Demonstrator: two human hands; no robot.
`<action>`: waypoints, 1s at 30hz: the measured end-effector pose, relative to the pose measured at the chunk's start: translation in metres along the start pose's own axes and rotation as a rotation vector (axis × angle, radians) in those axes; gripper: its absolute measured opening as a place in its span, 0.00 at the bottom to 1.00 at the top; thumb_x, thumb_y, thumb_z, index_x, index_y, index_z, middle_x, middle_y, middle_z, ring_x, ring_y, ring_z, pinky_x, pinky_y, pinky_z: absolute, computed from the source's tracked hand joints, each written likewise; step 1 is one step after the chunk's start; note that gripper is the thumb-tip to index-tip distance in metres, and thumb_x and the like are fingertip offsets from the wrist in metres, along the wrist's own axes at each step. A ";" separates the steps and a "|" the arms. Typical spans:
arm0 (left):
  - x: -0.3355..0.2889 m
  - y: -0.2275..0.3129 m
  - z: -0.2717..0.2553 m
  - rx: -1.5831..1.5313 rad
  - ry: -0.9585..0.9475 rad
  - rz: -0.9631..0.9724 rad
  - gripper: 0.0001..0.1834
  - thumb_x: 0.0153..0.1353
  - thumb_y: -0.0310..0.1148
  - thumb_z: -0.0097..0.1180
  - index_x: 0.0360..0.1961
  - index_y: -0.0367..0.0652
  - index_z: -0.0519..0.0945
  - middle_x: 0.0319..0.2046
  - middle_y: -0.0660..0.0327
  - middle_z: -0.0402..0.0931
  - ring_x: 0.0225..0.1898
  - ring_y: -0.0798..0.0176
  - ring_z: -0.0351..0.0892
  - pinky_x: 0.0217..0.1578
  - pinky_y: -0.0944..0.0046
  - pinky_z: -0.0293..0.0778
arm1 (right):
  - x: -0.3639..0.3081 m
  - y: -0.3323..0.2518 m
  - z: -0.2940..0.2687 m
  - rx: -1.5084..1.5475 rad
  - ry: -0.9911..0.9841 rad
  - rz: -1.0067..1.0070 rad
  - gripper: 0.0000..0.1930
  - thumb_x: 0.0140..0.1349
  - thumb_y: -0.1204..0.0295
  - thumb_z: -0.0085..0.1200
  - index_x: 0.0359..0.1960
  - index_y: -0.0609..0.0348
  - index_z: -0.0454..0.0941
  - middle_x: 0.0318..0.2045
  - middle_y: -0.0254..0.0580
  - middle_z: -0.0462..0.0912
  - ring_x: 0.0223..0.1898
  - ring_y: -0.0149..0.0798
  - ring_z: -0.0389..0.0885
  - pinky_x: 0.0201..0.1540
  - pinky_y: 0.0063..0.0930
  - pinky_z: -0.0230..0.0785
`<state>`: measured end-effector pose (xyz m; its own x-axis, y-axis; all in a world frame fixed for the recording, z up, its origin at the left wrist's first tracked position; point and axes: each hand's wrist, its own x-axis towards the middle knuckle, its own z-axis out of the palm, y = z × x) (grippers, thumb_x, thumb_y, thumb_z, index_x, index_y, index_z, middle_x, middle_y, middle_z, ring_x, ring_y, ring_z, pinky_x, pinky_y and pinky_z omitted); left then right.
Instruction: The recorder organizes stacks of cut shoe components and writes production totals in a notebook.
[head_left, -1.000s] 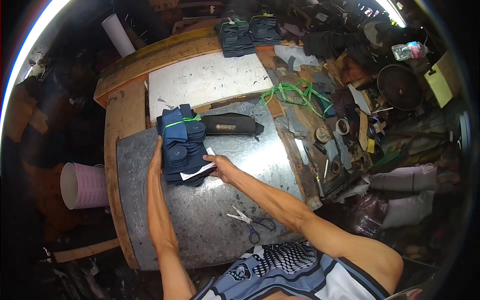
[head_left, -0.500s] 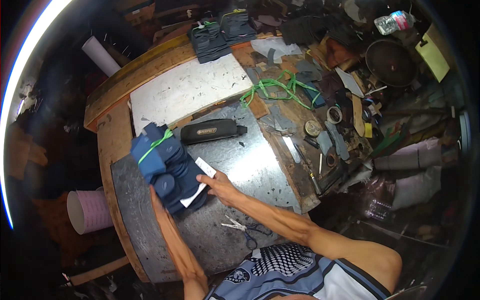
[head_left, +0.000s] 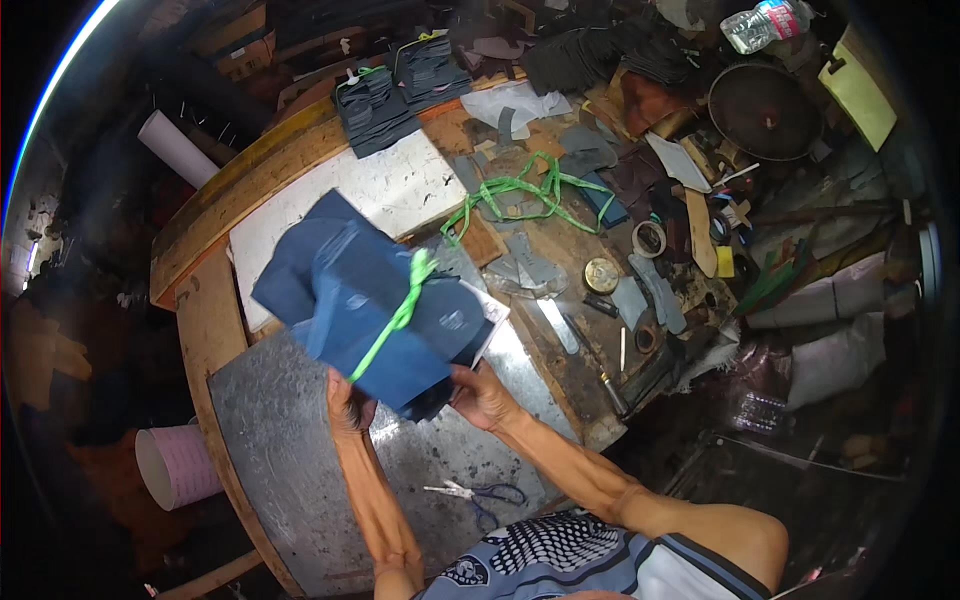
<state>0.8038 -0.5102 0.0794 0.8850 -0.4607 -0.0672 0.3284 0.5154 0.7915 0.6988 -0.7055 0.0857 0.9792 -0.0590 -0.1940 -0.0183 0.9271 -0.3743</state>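
A bundle of dark blue cut pieces (head_left: 375, 310), tied with a bright green strip (head_left: 392, 325), is lifted over the metal-topped bench. My left hand (head_left: 350, 402) grips its lower left edge, fingers partly under it. At the lower right corner my right hand (head_left: 484, 398) closes on the bundle; some fingertips are hidden beneath. A white paper slip (head_left: 490, 318) sticks out along the right edge, above my right hand. Scissors with dark handles (head_left: 476, 491) lie on the metal sheet (head_left: 290, 450) near my body.
Behind the bundle lies a white board (head_left: 400, 185), with two tied stacks of dark pieces (head_left: 378, 110) beyond. To the right are a tangled green strip (head_left: 535, 188), a round tin (head_left: 601, 276), a metal blade (head_left: 558, 325) and scraps. A pink roll (head_left: 180, 466) stands left of the bench.
Both hands have raised the bundle and turned it, so the green strip now faces up across its middle. The bundle now hides the black pouch. My right hand has shifted from the slip to the bundle's corner.
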 end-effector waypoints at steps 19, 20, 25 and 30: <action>0.059 -0.104 0.009 1.787 0.092 0.183 0.37 0.61 0.58 0.56 0.61 0.38 0.73 0.69 0.44 0.58 0.72 0.39 0.48 0.70 0.40 0.41 | 0.180 -0.150 -0.076 -0.206 0.112 -0.213 0.32 0.61 0.67 0.63 0.66 0.52 0.62 0.58 0.38 0.74 0.61 0.44 0.72 0.59 0.58 0.68; 0.059 -0.108 0.012 1.772 0.083 0.178 0.37 0.61 0.57 0.56 0.61 0.38 0.73 0.69 0.44 0.57 0.73 0.39 0.47 0.70 0.40 0.40 | 0.195 -0.156 -0.075 -0.271 0.110 -0.211 0.32 0.62 0.65 0.63 0.65 0.53 0.62 0.57 0.39 0.75 0.61 0.44 0.72 0.57 0.58 0.70; 0.050 -0.109 0.008 1.749 0.096 0.206 0.37 0.60 0.58 0.57 0.61 0.38 0.73 0.69 0.45 0.58 0.73 0.40 0.48 0.71 0.41 0.40 | 0.161 -0.141 -0.077 -1.273 0.360 0.041 0.25 0.67 0.49 0.53 0.35 0.64 0.75 0.18 0.37 0.74 0.24 0.34 0.79 0.27 0.34 0.72; 0.048 -0.115 -0.007 1.750 0.096 0.203 0.37 0.59 0.58 0.56 0.62 0.41 0.74 0.71 0.46 0.56 0.73 0.41 0.47 0.71 0.43 0.39 | -0.026 -0.036 -0.066 -1.491 0.172 -0.432 0.19 0.71 0.62 0.48 0.29 0.66 0.79 0.22 0.44 0.80 0.29 0.39 0.81 0.34 0.33 0.71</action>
<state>0.8108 -0.5870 -0.0194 0.8988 -0.4202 0.1249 -0.4288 -0.7837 0.4494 0.6602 -0.7622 0.0441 0.9307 -0.3509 0.1034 -0.0301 -0.3551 -0.9344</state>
